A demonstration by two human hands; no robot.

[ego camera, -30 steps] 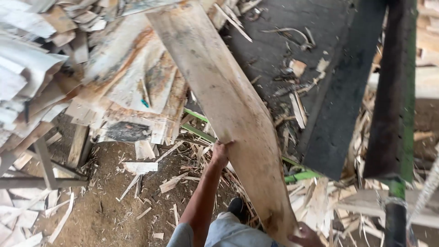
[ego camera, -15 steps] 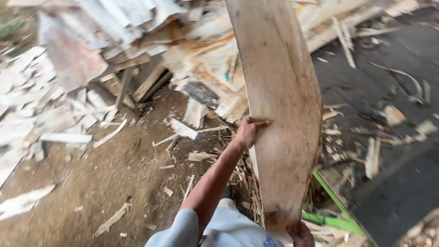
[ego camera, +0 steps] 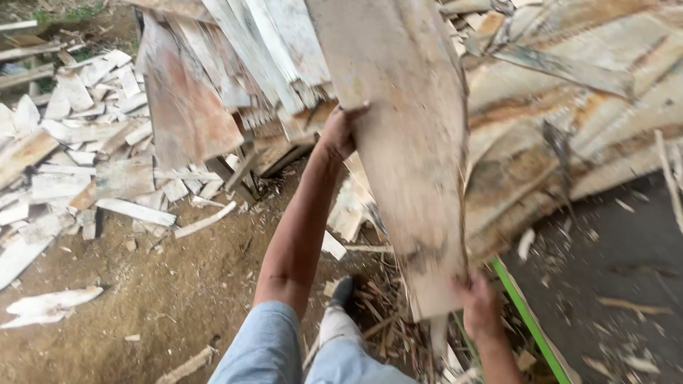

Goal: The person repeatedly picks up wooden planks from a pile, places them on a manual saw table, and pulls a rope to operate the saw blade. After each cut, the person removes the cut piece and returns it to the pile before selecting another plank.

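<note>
A long pale wooden board is held up in front of me, tilted away toward a big heap of thin wood sheets. My left hand grips the board's left edge about halfway up. My right hand holds its near lower corner. The board's far end runs out of the top of the view.
Stacked boards lean on a wooden rack ahead. Loose offcuts litter the dirt ground at left. A green metal rail borders a dark surface at right. My shoe stands among splinters.
The view has swung left toward the stacked boards. The board has been raised and swung with it, with my left hand higher on its edge; both hands keep their grip.
</note>
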